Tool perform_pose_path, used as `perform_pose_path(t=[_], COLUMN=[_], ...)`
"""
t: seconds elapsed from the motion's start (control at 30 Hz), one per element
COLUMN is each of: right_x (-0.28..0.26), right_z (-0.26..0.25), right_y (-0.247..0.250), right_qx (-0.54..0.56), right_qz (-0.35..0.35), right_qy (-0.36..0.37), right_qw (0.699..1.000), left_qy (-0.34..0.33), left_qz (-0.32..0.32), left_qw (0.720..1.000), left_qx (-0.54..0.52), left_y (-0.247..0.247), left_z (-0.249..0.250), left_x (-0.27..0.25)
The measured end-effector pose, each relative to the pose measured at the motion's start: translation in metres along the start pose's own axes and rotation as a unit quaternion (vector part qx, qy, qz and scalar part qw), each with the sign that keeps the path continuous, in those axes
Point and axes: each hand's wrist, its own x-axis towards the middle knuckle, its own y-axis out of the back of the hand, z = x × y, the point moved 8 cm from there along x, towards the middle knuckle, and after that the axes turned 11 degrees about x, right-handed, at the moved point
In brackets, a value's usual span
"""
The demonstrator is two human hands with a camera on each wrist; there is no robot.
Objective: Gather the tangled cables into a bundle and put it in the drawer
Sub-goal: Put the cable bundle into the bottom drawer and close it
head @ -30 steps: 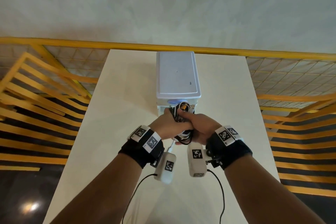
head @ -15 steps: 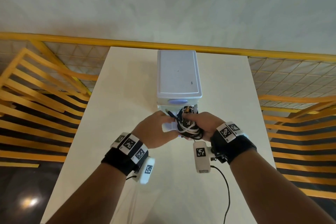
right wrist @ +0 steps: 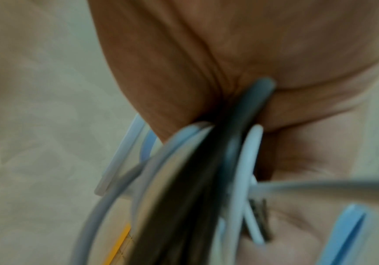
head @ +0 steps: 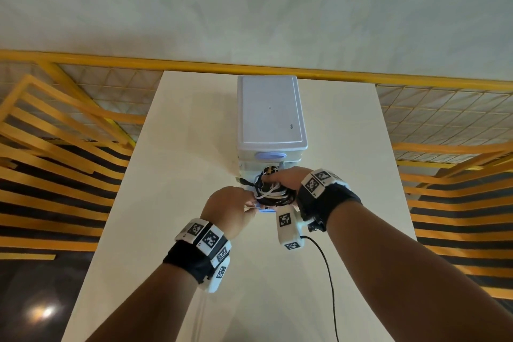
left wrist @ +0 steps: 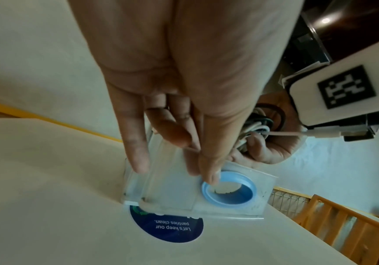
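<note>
A white drawer unit point(head: 270, 116) stands on the table. Its lower drawer point(left wrist: 172, 197), translucent with a blue ring handle point(left wrist: 229, 192), is pulled out toward me. My left hand point(head: 251, 204) pinches the drawer's front wall, thumb tip at the ring and fingers behind the wall. My right hand point(head: 273, 175) grips the bundle of black and white cables point(head: 273, 191) and holds it just above the open drawer, against the unit's front. In the right wrist view the cable loops point(right wrist: 206, 170) run out of the palm, blurred. The drawer's inside is mostly hidden.
The white table point(head: 180, 147) ends at a yellow railing point(head: 249, 65) behind the unit, with slatted yellow rails on both sides. A round blue sticker point(left wrist: 168, 227) lies on the table in front of the drawer. The upper drawer's blue handle point(head: 270, 156) is above the bundle.
My left hand has let go of the bundle, taken the lower drawer's front and drawn it out toward me. The right hand alone now holds the bundle over the drawer.
</note>
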Motion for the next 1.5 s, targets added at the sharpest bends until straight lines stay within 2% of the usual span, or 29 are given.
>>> perform_pose_path(t=[0.1,0.2,0.3,0.4,0.53,0.63,0.67,0.73,0.8,0.9,0.97,1.1,1.17,1.3,1.4,1.5], right_x=[-0.006,-0.005,-0.002,-0.003,-0.012,-0.02,-0.023,-0.027,-0.031,-0.038,-0.04,-0.043,-0.047,-0.053,-0.05,-0.048], right_z=[-0.005,-0.011,-0.021,-0.027,-0.038,-0.044,-0.046,-0.047,-0.048,-0.045,-0.037,-0.013,-0.005,-0.001,0.005,0.01], right_y=[-0.002,-0.003,0.0,0.004,0.005,-0.002,-0.001,0.003,0.007,0.018,0.021,0.008,0.003,0.001,-0.002,-0.002], right_qx=[-0.004,-0.041,-0.151,-0.224,-0.31,-0.422,-0.426,-0.397,-0.375,-0.308,-0.279,-0.247,-0.242,-0.243,-0.247,-0.27], right_qz=[0.01,0.023,0.052,0.087,0.16,0.173,0.184,0.205,0.219,0.215,0.176,0.05,0.012,-0.007,0.002,-0.002], right_qy=[0.017,0.041,0.081,0.107,0.167,0.2,0.21,0.222,0.235,0.249,0.258,0.277,0.283,0.305,0.307,0.297], right_qw=[1.0,0.998,0.984,0.965,0.922,0.867,0.861,0.867,0.869,0.893,0.908,0.927,0.928,0.921,0.919,0.916], left_qy=[0.023,0.019,-0.005,-0.015,-0.019,-0.013,-0.009,0.002,0.015,-0.006,-0.035,-0.114,-0.132,-0.14,-0.185,-0.205], left_qz=[0.039,0.074,0.103,0.1,0.077,0.071,0.068,0.068,0.094,0.209,0.24,0.231,0.219,0.177,0.116,0.134], left_qw=[0.998,0.997,0.995,0.995,0.997,0.997,0.998,0.998,0.995,0.978,0.969,0.966,0.965,0.973,0.974,0.968], left_qx=[-0.042,-0.015,0.002,0.013,0.005,-0.008,-0.008,-0.003,0.003,-0.014,-0.035,0.034,0.055,0.057,0.053,0.046], left_y=[0.001,0.005,0.009,0.013,0.019,0.023,0.022,0.019,0.02,0.032,0.029,0.011,0.002,-0.009,-0.019,-0.021], left_z=[-0.007,-0.007,-0.001,0.002,0.005,0.006,0.006,0.003,-0.001,-0.002,-0.003,0.007,0.012,0.022,0.028,0.03], left_x=[-0.005,-0.009,-0.011,-0.011,-0.011,-0.012,-0.011,-0.009,-0.008,-0.012,-0.013,-0.007,-0.006,-0.011,-0.014,-0.005])
